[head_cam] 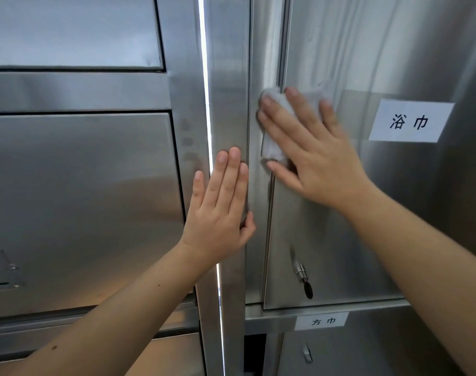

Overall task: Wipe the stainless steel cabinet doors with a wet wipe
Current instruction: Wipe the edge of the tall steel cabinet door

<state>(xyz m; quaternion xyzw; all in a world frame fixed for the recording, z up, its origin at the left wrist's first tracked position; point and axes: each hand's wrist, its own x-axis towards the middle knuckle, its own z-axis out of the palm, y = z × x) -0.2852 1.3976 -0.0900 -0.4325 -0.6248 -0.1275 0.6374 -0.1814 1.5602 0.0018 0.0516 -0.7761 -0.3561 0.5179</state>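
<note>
A stainless steel cabinet door (367,226) fills the right half of the view. My right hand (310,147) lies flat with spread fingers on a white wet wipe (273,150), pressing it against the door's left edge. The wipe shows above and below my fingers. My left hand (220,207) rests flat, fingers straight, on the vertical steel frame post (228,77) just left of that door. It holds nothing.
A white paper label (410,121) with black characters is stuck on the door to the right of my hand. A key lock (302,272) sits low on the door. A smaller label (322,320) marks the shelf edge below. Steel drawer fronts (82,199) stand at left.
</note>
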